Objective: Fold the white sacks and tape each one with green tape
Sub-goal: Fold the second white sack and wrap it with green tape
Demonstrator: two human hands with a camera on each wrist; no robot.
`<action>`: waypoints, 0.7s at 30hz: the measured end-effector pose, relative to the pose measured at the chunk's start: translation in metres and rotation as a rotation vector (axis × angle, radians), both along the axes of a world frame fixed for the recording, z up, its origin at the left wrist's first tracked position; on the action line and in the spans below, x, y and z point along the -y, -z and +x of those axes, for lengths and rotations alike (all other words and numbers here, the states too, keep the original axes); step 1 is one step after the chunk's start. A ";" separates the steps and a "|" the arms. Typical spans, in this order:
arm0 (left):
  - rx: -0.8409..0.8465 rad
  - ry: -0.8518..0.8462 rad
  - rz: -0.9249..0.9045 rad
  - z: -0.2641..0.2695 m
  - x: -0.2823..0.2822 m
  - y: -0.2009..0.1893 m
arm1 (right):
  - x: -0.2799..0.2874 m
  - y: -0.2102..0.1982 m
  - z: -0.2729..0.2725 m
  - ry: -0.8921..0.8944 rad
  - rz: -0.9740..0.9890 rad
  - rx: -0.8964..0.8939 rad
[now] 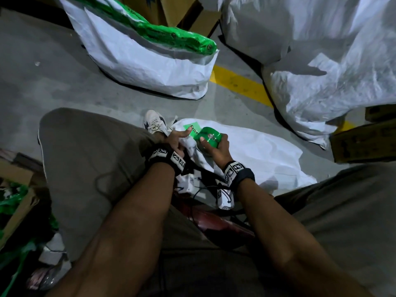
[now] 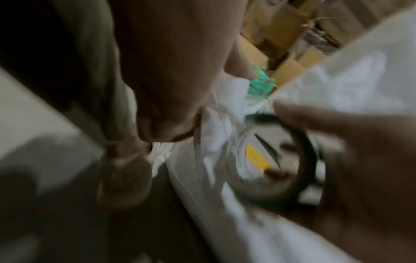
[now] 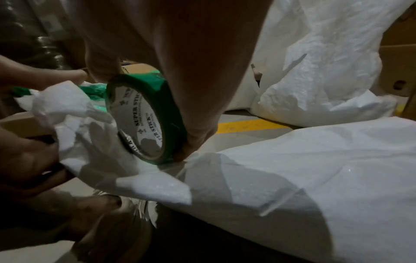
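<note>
Seated person, head view. Right hand point(image 1: 216, 147) grips roll of green adhesive tape point(image 1: 209, 137), fingers curled round rim, roll pressed against bunched end of crumpled white woven-plastic sack point(image 1: 257, 153) lying on grey concrete floor point(image 1: 42, 67) btwn knees. Left hand point(image 1: 175, 140) clutches gathered sack neck — thumb pins pulled-out tape strip onto it. Bkgd: upright white sack w/ green-taped top point(image 1: 150, 58), large white sack point(image 1: 321, 61), yellow floor line point(image 1: 240, 84), brown cardboard box point(image 1: 364, 142).
</note>
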State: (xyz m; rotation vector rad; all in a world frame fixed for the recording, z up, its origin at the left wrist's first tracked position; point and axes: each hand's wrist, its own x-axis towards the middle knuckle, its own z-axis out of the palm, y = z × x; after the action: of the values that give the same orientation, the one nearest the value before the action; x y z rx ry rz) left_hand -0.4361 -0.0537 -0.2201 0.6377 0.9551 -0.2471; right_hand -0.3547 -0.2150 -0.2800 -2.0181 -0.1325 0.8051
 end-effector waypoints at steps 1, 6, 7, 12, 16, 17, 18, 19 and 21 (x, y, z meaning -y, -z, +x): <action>0.019 0.080 -0.011 0.002 -0.002 -0.003 | -0.003 -0.006 -0.002 0.013 0.018 -0.003; -0.086 -0.196 0.183 0.007 0.002 0.016 | -0.020 -0.022 -0.006 -0.034 0.059 -0.025; -0.068 -0.265 0.243 0.009 0.007 0.020 | -0.025 -0.023 -0.007 -0.054 0.053 -0.026; -0.040 -0.192 0.238 0.021 -0.007 0.018 | -0.046 -0.034 -0.009 -0.250 0.035 -0.017; -0.034 -0.250 0.073 0.028 -0.022 0.028 | -0.062 -0.029 -0.004 -0.389 -0.053 0.055; -0.046 -0.228 0.088 0.028 -0.025 0.028 | -0.064 -0.042 -0.004 -0.389 -0.048 0.035; -0.065 -0.205 0.117 0.027 -0.026 0.025 | -0.061 -0.045 -0.002 -0.417 -0.051 0.019; -0.132 -0.162 0.198 0.026 -0.027 0.028 | -0.058 -0.043 0.002 -0.438 -0.056 0.039; -0.215 -0.142 0.360 0.022 -0.028 0.040 | -0.051 -0.039 0.008 -0.498 -0.096 0.086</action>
State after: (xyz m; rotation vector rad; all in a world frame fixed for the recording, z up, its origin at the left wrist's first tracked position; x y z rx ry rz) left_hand -0.4145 -0.0259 -0.2606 0.8805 1.2611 -0.0150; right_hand -0.3470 -0.1637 -0.2411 -2.1398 -0.6772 1.0444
